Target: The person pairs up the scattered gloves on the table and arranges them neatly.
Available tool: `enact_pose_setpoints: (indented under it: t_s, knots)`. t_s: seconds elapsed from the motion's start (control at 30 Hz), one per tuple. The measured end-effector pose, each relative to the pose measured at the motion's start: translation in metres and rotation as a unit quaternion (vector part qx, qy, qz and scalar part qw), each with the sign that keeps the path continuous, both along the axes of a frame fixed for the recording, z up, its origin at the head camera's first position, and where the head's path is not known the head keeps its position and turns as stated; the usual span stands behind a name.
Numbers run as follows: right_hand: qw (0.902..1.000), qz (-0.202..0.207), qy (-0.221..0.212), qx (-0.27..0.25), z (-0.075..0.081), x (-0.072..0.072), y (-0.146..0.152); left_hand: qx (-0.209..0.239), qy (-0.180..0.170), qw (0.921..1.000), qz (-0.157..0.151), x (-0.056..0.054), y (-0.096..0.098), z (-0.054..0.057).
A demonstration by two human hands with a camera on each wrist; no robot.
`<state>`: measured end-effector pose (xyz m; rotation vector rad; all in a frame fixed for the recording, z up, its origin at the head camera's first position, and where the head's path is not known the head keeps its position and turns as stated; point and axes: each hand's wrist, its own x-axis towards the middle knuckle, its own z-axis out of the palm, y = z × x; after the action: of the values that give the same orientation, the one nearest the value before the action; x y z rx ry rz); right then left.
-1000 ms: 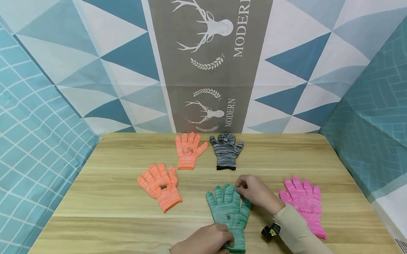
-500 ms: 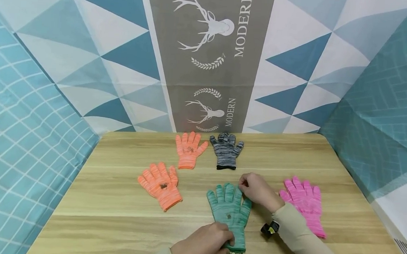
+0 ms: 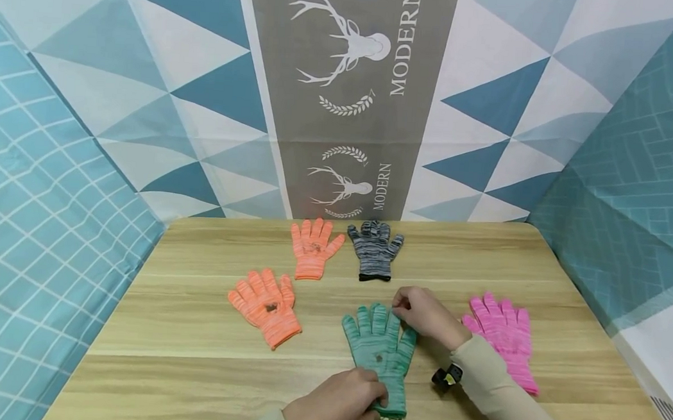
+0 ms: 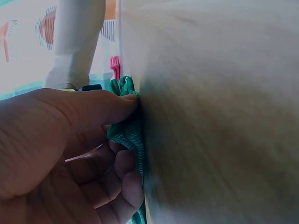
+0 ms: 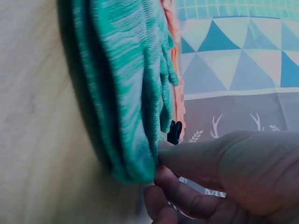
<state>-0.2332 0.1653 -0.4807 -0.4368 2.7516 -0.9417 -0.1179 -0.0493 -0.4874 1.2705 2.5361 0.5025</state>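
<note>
A green knitted glove with a small dark spot on its palm lies flat on the table, fingers pointing away from me. My left hand pinches its cuff near the front; in the left wrist view the thumb presses on the green fabric. My right hand pinches the tip of one glove finger, the one beside the glove's thumb. From the right wrist view, the thumb and fingertips meet at the end of the green glove finger. The fabric under my fingertips is hidden.
Two orange gloves with dark marks lie to the left and back. A grey-black glove lies at the back middle. Under and beyond my right forearm is a pink glove. Patterned cloth walls enclose the wooden table.
</note>
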Motion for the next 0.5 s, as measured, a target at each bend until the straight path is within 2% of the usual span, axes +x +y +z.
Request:
enact_pose_setpoints:
  t_s: [0.13, 0.33, 0.43, 0.5]
  knots:
    - [0.9994, 0.015, 0.018, -0.028, 0.006, -0.003, -0.003, -0.004, 0.002, 1.0, 0.003, 0.0, 0.0, 0.0]
    - [0.9978, 0.054, 0.029, -0.024, 0.007, -0.007, -0.012, -0.011, -0.006, 0.9998, 0.012, 0.004, -0.003, 0.005]
    - [0.9981, 0.05, 0.022, -0.029, 0.004, -0.008, -0.014, -0.012, -0.005, 0.9998, 0.013, 0.007, -0.006, 0.01]
    - [0.9983, 0.042, 0.015, -0.037, 0.001, -0.007, -0.016, -0.008, 0.009, 0.9999, 0.007, 0.009, -0.009, 0.011]
